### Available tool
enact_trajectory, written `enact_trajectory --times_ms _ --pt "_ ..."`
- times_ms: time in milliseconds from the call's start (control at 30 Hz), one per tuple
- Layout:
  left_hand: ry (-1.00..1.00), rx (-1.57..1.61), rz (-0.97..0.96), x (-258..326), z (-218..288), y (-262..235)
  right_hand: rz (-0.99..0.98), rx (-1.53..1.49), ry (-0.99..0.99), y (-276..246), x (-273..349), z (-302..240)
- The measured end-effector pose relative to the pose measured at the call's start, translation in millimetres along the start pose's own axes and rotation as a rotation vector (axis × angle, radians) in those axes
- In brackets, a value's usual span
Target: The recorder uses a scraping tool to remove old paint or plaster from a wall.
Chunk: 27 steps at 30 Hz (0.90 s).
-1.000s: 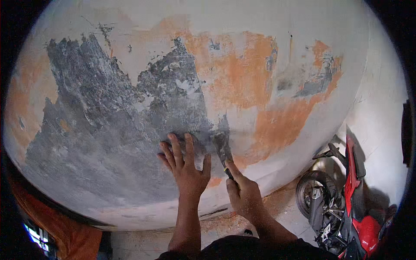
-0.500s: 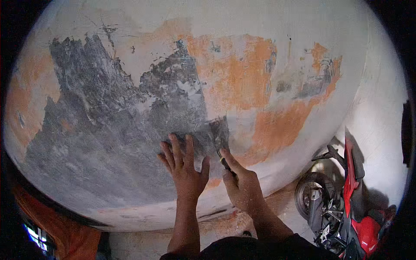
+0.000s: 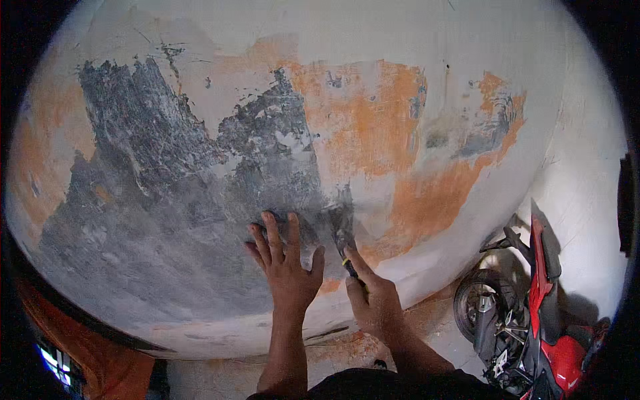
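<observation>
In front of me is a wall [image 3: 180, 253] with patches of grey, orange and white paint. My left hand [image 3: 290, 267] lies against the grey area, its fingers spread, holding nothing. Beside it, my right hand [image 3: 377, 300] grips the dark handle of a scraper [image 3: 341, 230], which has a yellow band. The scraper's blade points up the wall, over the border between the grey area and a pale one. An orange patch [image 3: 433, 207] lies to the right of the blade.
A red and black motorcycle [image 3: 533, 320] stands at the right, beside a white side wall [image 3: 587, 220]. Orange-brown cloth [image 3: 113, 367] hangs at the lower left. The floor [image 3: 433, 327] shows below the wall, with reddish-brown debris near its foot.
My right hand and the scraper have shifted slightly down. The left hand stays spread on the wall, a little lower in the picture.
</observation>
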<state>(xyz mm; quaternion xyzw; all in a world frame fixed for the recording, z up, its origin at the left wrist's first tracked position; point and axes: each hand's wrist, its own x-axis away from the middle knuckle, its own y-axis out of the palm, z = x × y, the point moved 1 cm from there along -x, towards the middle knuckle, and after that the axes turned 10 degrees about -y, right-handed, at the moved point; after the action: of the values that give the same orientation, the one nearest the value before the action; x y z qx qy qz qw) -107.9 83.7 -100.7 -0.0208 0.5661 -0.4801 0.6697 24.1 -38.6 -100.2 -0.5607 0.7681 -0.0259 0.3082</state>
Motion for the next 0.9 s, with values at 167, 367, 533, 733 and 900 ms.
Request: enact_trajectory --times_ms 167,367,533,733,900 --pt "-0.012 -0.002 -0.012 -0.3 1.5 1.6 0.026 0.015 -0.011 -5.8 -14.1 -16.3" --pt "-0.008 -0.012 0.001 -2.5 2.3 0.0 0.004 0.018 0.015 -4.4 1.5 -5.0" --pt "-0.014 0.006 0.004 -2.3 -0.2 0.7 0.012 0.023 -0.049 -2.9 -19.8 -14.6" --pt "-0.013 0.008 -0.008 -0.7 3.3 -1.1 0.03 0.104 -0.104 4.1 1.1 4.6" --pt "-0.02 -0.002 -0.025 0.1 0.9 -4.0 0.054 0.099 -0.121 -2.3 -19.5 -17.6"
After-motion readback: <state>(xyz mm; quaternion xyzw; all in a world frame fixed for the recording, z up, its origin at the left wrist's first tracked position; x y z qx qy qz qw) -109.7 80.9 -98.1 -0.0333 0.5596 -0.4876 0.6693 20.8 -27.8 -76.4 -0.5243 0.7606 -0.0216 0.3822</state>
